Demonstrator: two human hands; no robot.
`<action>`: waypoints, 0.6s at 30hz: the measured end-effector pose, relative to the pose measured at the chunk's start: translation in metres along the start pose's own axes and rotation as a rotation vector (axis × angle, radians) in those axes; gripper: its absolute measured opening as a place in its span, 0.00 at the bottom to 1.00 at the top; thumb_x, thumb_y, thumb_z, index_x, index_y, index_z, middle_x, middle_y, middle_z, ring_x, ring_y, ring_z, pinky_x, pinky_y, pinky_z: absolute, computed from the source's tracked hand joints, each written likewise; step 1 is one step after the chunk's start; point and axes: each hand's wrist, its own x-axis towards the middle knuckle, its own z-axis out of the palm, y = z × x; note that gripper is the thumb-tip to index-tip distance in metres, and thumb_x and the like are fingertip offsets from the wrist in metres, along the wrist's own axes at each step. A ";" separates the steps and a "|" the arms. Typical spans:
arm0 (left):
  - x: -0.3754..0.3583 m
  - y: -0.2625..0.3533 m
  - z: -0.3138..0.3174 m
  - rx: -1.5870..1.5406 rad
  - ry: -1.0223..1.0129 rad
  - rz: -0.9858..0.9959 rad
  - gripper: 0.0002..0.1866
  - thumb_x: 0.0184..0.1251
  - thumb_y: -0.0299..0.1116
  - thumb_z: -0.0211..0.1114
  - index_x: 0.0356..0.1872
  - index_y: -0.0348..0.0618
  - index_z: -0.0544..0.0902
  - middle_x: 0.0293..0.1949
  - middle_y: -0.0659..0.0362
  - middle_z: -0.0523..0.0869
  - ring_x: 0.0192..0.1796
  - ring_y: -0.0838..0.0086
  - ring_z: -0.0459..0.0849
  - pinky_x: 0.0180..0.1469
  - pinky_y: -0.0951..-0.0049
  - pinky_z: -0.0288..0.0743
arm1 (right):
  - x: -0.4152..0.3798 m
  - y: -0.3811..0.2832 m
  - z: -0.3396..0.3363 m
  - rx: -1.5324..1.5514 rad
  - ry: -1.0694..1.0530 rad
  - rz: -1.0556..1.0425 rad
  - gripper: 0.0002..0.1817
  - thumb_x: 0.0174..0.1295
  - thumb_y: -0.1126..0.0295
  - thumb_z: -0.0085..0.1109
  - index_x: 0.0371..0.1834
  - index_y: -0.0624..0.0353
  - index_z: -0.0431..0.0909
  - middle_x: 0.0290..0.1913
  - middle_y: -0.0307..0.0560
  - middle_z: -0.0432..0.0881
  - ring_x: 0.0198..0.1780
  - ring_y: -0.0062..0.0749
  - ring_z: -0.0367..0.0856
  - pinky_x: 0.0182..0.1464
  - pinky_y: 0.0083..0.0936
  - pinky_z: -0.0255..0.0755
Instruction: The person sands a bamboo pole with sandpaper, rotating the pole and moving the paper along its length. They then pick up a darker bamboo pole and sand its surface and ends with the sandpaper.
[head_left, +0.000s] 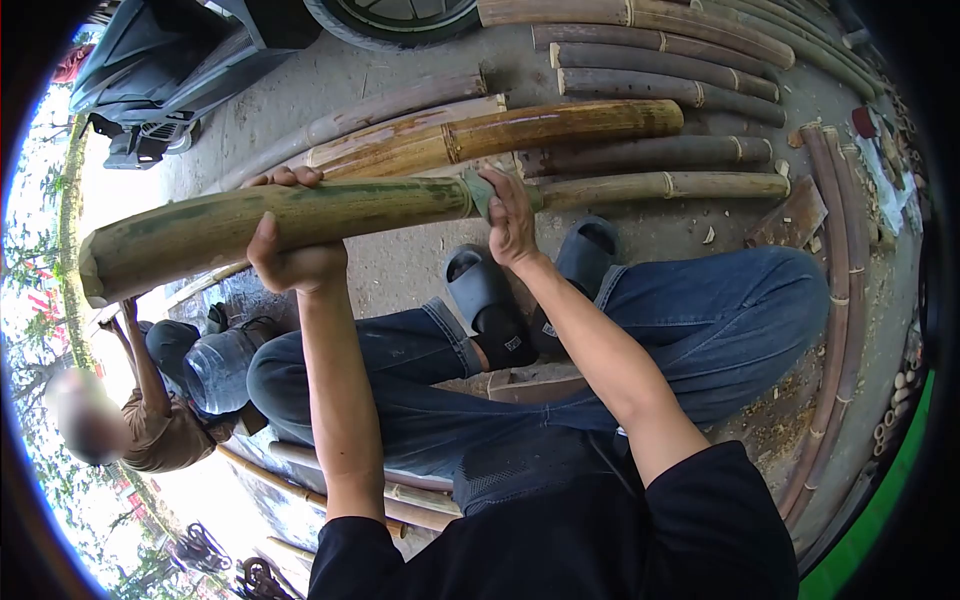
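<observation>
A thick green-brown bamboo pole (pixel 370 207) lies across in front of me, its wide cut end at the far left. My left hand (pixel 305 266) is wrapped round it left of the middle, thumb on the near side and fingertips over the top. Farther right, my right hand (pixel 512 222) is closed on a thin greenish pad (pixel 479 193), pressed against the pole beside a node. Part of the pad is hidden under my fingers.
A glossy yellow-brown bamboo pole (pixel 570 125) and several darker poles (pixel 660 88) lie beyond. Two long poles (pixel 845 290) stretch along the right. A motorcycle (pixel 190 70) stands at upper left. Another person (pixel 165 425) sits at left. My sandals (pixel 483 290) are below the held pole.
</observation>
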 end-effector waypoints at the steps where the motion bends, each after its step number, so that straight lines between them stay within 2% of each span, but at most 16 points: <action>1: 0.000 -0.001 -0.004 -0.003 0.002 0.004 0.32 0.50 0.45 0.63 0.57 0.36 0.75 0.44 0.47 0.81 0.48 0.54 0.82 0.62 0.54 0.73 | -0.003 0.022 -0.008 -0.050 -0.058 -0.008 0.26 0.80 0.53 0.32 0.57 0.60 0.78 0.61 0.61 0.81 0.61 0.58 0.77 0.67 0.46 0.66; 2: -0.001 -0.001 -0.006 0.004 0.006 0.007 0.33 0.50 0.45 0.64 0.57 0.36 0.75 0.44 0.47 0.80 0.48 0.54 0.82 0.62 0.54 0.73 | -0.008 0.045 -0.012 -0.051 -0.049 -0.017 0.26 0.80 0.53 0.32 0.57 0.60 0.78 0.61 0.61 0.81 0.61 0.58 0.77 0.67 0.46 0.66; 4: -0.003 0.001 -0.001 0.002 -0.022 -0.003 0.32 0.50 0.47 0.63 0.56 0.38 0.75 0.44 0.48 0.80 0.49 0.55 0.82 0.63 0.54 0.71 | -0.007 0.058 -0.020 -0.218 -0.162 0.171 0.25 0.80 0.52 0.34 0.53 0.57 0.81 0.58 0.55 0.82 0.59 0.58 0.77 0.69 0.48 0.65; 5: -0.004 0.001 0.001 0.003 -0.041 -0.015 0.32 0.51 0.48 0.63 0.56 0.40 0.75 0.45 0.49 0.80 0.49 0.56 0.81 0.64 0.54 0.69 | -0.011 0.062 -0.013 -0.220 -0.158 0.180 0.25 0.80 0.52 0.34 0.53 0.57 0.81 0.58 0.55 0.82 0.59 0.58 0.77 0.69 0.48 0.65; 8: -0.005 0.001 0.002 -0.013 -0.089 -0.024 0.32 0.51 0.47 0.63 0.57 0.40 0.75 0.45 0.49 0.79 0.50 0.56 0.80 0.64 0.54 0.68 | 0.011 -0.018 0.004 -0.037 -0.177 0.186 0.24 0.79 0.53 0.38 0.58 0.57 0.80 0.55 0.54 0.82 0.58 0.56 0.77 0.68 0.48 0.64; 10: -0.004 0.003 -0.001 -0.010 -0.106 -0.008 0.32 0.51 0.47 0.63 0.57 0.40 0.75 0.45 0.49 0.79 0.50 0.56 0.80 0.64 0.54 0.68 | 0.013 -0.040 0.010 0.015 0.004 0.009 0.24 0.79 0.53 0.39 0.59 0.57 0.79 0.54 0.54 0.82 0.58 0.55 0.76 0.67 0.48 0.64; 14: -0.001 0.000 -0.004 -0.075 -0.122 0.000 0.34 0.50 0.45 0.65 0.59 0.37 0.76 0.45 0.48 0.81 0.50 0.54 0.82 0.64 0.53 0.70 | -0.022 0.034 -0.005 -0.160 0.123 -0.038 0.23 0.80 0.53 0.38 0.59 0.58 0.78 0.54 0.56 0.81 0.58 0.54 0.76 0.64 0.48 0.65; 16: -0.004 0.002 0.001 -0.068 -0.123 -0.015 0.34 0.50 0.46 0.65 0.59 0.37 0.76 0.45 0.48 0.80 0.50 0.54 0.82 0.64 0.53 0.70 | -0.025 0.041 -0.011 -0.236 0.094 0.169 0.24 0.81 0.52 0.37 0.58 0.58 0.78 0.55 0.56 0.80 0.58 0.54 0.76 0.64 0.48 0.65; 17: -0.003 0.001 0.003 -0.071 -0.152 -0.002 0.34 0.50 0.45 0.64 0.59 0.37 0.76 0.45 0.48 0.80 0.50 0.54 0.82 0.64 0.53 0.70 | -0.031 0.041 -0.003 -0.240 0.078 0.184 0.24 0.81 0.52 0.37 0.58 0.58 0.78 0.55 0.56 0.80 0.58 0.54 0.76 0.64 0.48 0.65; 18: -0.006 0.002 0.004 -0.073 -0.175 0.007 0.34 0.50 0.45 0.64 0.59 0.37 0.76 0.45 0.48 0.80 0.50 0.54 0.82 0.64 0.52 0.70 | -0.018 0.008 0.006 -0.128 0.049 0.137 0.25 0.81 0.52 0.37 0.59 0.58 0.78 0.56 0.56 0.80 0.59 0.55 0.76 0.65 0.48 0.65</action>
